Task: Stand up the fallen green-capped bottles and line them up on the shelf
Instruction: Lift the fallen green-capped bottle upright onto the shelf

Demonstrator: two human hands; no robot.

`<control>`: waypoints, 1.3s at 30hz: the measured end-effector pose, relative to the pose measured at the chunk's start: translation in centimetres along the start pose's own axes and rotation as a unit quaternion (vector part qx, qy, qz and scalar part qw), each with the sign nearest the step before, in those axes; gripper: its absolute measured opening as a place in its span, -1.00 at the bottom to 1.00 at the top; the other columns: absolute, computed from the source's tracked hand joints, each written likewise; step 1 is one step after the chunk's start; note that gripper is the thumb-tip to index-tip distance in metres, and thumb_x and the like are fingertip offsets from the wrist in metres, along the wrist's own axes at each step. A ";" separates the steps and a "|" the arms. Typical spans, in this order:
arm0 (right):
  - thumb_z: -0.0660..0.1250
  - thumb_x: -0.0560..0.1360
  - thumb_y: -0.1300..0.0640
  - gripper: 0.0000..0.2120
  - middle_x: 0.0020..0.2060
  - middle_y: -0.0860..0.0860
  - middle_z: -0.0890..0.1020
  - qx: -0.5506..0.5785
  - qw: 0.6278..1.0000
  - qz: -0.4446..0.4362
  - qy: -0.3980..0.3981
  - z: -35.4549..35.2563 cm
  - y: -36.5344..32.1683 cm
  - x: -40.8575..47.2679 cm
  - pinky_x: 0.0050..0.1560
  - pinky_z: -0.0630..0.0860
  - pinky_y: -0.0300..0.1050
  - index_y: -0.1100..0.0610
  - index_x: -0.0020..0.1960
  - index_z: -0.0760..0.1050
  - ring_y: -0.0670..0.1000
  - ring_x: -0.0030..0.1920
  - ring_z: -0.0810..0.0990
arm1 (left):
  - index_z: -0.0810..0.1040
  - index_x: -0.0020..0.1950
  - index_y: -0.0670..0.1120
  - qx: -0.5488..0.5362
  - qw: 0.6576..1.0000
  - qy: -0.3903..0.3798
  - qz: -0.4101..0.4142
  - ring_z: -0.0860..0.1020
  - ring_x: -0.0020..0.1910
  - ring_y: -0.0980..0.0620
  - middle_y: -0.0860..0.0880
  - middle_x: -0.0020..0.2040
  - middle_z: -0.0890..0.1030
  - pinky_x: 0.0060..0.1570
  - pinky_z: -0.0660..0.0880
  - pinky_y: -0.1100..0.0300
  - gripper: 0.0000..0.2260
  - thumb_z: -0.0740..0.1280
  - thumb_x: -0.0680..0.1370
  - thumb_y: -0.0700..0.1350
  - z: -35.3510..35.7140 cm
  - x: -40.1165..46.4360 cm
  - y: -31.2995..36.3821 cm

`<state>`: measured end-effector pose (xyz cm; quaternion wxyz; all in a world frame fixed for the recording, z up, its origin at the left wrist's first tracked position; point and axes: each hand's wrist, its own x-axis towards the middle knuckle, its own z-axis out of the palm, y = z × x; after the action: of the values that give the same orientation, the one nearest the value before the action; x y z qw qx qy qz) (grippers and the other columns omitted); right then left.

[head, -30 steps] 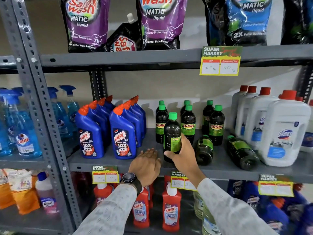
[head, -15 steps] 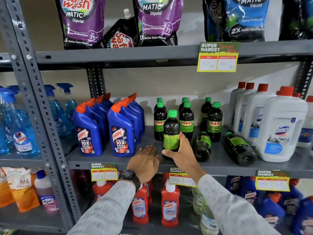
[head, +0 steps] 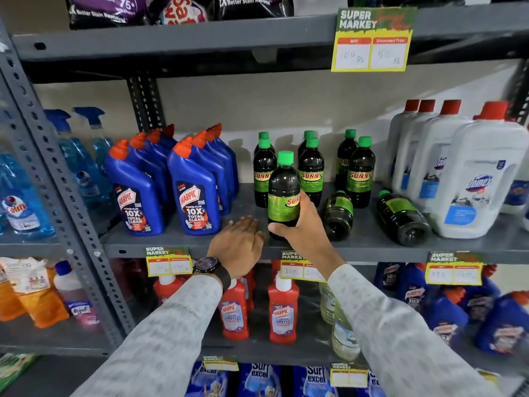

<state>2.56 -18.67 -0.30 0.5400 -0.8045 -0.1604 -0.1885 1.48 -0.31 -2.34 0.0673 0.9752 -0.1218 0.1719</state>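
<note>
My right hand point(head: 303, 227) grips a dark green-capped bottle point(head: 283, 187), upright near the front of the grey middle shelf point(head: 363, 243). My left hand point(head: 237, 246) lies flat, palm down, on the shelf just left of that bottle and holds nothing. Behind stand several upright green-capped bottles point(head: 311, 167) in three short rows. Two more lie on their sides with their bases toward me: one point(head: 337, 214) right beside my right hand, the other point(head: 402, 216) further right, next to the white jugs.
Blue Harpic bottles point(head: 194, 193) crowd the shelf to the left. Large white red-capped jugs point(head: 481, 179) stand at the right. Price tags point(head: 372, 40) hang from the shelf edges. Red bottles point(head: 282, 310) fill the shelf below; pouches sit above.
The view has moved closer and tilted down. The held bottle has turned, so its label now faces me more. My left hand stays flat on the shelf.
</note>
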 end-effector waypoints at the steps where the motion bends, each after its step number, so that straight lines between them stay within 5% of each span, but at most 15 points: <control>1: 0.61 0.36 0.15 -0.14 0.32 0.00 0.53 0.006 1.000 0.000 -0.004 -0.1 0.2 0.0 0.35 0.44 -0.05 0.00 0.55 0.27 0.01 0.36 0.47 | 0.31 0.58 -0.13 0.000 1.000 0.000 0.001 0.23 0.59 -0.01 -0.10 0.60 0.31 0.58 0.08 0.05 -0.48 -0.04 0.69 0.07 0.0 0.0 0.0; 4: 0.57 0.44 0.22 -0.19 0.30 -0.05 0.59 0.020 0.999 0.020 -0.017 -0.4 0.8 0.0 0.13 0.40 -0.45 0.01 0.57 0.26 -0.09 0.28 0.54 | 0.31 0.58 -0.13 0.001 1.000 0.002 0.001 0.23 0.59 0.00 -0.09 0.59 0.31 0.58 0.09 0.06 -0.49 -0.04 0.69 0.07 0.0 -0.1 0.1; 7: 0.61 0.40 0.20 -0.24 0.23 -0.05 0.61 0.016 0.999 0.030 0.000 -0.2 0.8 -0.1 -0.04 0.37 -0.60 0.05 0.49 0.32 -0.16 0.17 0.57 | 0.32 0.58 -0.13 0.004 1.000 0.003 0.000 0.23 0.59 0.00 -0.09 0.59 0.31 0.58 0.09 0.05 -0.49 -0.03 0.70 0.07 0.1 0.0 0.0; 15: 0.70 0.27 0.04 -0.24 0.17 -0.07 0.61 0.000 0.999 0.007 0.053 0.8 1.0 -0.3 0.14 0.53 -0.20 -0.02 0.33 0.37 -0.10 0.18 0.59 | 0.34 0.56 -0.14 0.001 1.000 0.007 0.007 0.25 0.58 -0.02 -0.11 0.58 0.34 0.57 0.12 0.04 -0.50 -0.02 0.69 0.06 0.0 -0.1 0.1; 20: 0.72 0.24 0.00 -0.22 0.16 -0.09 0.60 -0.013 0.998 0.005 0.066 1.0 1.1 -0.3 0.10 0.51 -0.25 -0.06 0.30 0.35 -0.12 0.16 0.58 | 0.32 0.57 -0.13 0.005 1.000 0.004 0.006 0.24 0.59 -0.01 -0.10 0.58 0.33 0.58 0.11 0.04 -0.50 -0.03 0.69 0.06 0.1 -0.1 0.0; 28: 0.73 0.20 -0.05 -0.17 0.17 -0.08 0.57 -0.039 0.996 0.018 0.080 1.1 0.8 -0.4 0.19 0.59 -0.05 -0.05 0.31 0.33 -0.07 0.18 0.57 | 0.33 0.56 -0.13 0.009 1.000 0.005 0.008 0.26 0.58 -0.02 -0.11 0.58 0.34 0.57 0.12 0.04 -0.49 -0.03 0.69 0.06 0.2 0.0 -0.1; 33: 0.67 0.30 -0.09 -0.10 0.30 -0.02 0.51 -0.056 0.996 0.004 0.063 0.4 -0.8 -1.8 0.32 0.50 0.01 0.01 0.50 0.30 -0.03 0.31 0.50 | 0.31 0.57 -0.13 0.004 1.000 -0.015 0.000 0.23 0.59 -0.02 -0.11 0.59 0.31 0.57 0.12 0.03 -0.50 -0.03 0.69 0.05 0.0 0.1 0.1; 36: 0.54 0.47 -0.06 -0.33 0.26 -0.01 0.50 -0.137 0.981 -0.075 0.113 -1.8 -2.1 -2.3 0.15 0.55 -0.09 0.02 0.49 0.36 -0.08 0.13 0.57 | 0.31 0.55 -0.14 -0.002 0.998 -0.055 -0.013 0.22 0.59 -0.05 -0.13 0.60 0.29 0.55 0.11 -0.02 -0.52 -0.06 0.69 0.01 -0.2 1.2 0.0; 39: 0.47 0.55 0.09 -0.72 0.10 0.05 0.60 -0.236 0.950 -0.090 0.181 -6.2 -2.8 -0.4 0.09 0.62 0.01 0.14 0.23 0.61 -0.07 -0.09 0.58 | 0.30 0.54 -0.16 0.001 0.995 -0.092 -0.027 0.20 0.60 -0.08 -0.16 0.60 0.26 0.56 0.11 -0.10 -0.51 -0.08 0.68 0.00 -0.6 2.5 -0.1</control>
<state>0.14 -23.43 3.92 0.3357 -0.8434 -0.0825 -0.4114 3.59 -0.66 -0.89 0.0595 0.9899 -0.1009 0.0798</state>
